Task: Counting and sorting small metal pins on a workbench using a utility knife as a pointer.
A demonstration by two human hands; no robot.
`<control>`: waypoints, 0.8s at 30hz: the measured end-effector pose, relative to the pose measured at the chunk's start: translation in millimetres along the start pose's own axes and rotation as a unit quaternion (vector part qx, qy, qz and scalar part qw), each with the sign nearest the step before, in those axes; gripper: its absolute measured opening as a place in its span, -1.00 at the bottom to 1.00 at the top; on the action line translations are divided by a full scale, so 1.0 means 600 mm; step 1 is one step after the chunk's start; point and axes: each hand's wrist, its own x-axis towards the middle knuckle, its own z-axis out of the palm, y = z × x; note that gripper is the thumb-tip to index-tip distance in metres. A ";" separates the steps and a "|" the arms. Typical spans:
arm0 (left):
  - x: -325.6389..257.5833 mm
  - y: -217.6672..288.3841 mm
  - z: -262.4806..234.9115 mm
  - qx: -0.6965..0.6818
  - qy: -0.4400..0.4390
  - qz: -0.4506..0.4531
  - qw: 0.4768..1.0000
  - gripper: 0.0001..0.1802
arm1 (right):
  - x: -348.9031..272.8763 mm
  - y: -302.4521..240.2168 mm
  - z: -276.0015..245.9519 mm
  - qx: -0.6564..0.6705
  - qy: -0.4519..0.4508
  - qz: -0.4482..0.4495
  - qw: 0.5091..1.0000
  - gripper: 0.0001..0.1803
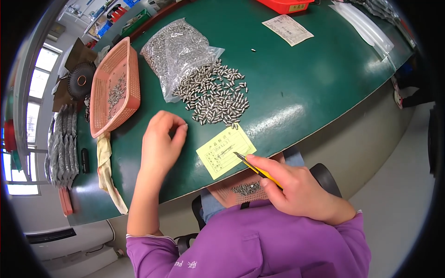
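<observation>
My right hand [296,187] grips a yellow-and-black utility knife [265,173], its dark tip over a yellow paper card [213,169] at the table's near edge. My left hand [160,141] rests on the green table [296,88] to the left of the card. Its fingers are curled, thumb and forefinger close together; whatever they may hold is too small to make out. Beyond the hands, a pile of small silvery metal pins [215,97] spills from a clear plastic bag [178,46] full of such pins. Several pins touch the card's top edge.
A pink basket [134,92] with some pins stands on the left, beside a yellowish cloth [105,162], a black marker [85,160] and packed bags [65,143]. Another pink basket [225,198] sits on my lap. Farther off are a paper slip [287,30] and a red bin [282,5].
</observation>
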 end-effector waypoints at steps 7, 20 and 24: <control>-0.086 0.090 0.036 -0.069 -0.018 0.078 0.994 -0.84 | 0.010 -0.004 0.015 -0.042 -0.036 0.001 0.998 -0.40; -0.095 0.080 0.051 -0.086 -0.001 0.055 0.995 -0.83 | 0.012 -0.011 0.030 -0.084 -0.056 -0.021 0.995 -0.33; -0.093 0.083 0.051 -0.092 0.002 0.055 0.994 -0.83 | 0.018 -0.018 0.026 -0.079 -0.065 -0.026 0.994 -0.40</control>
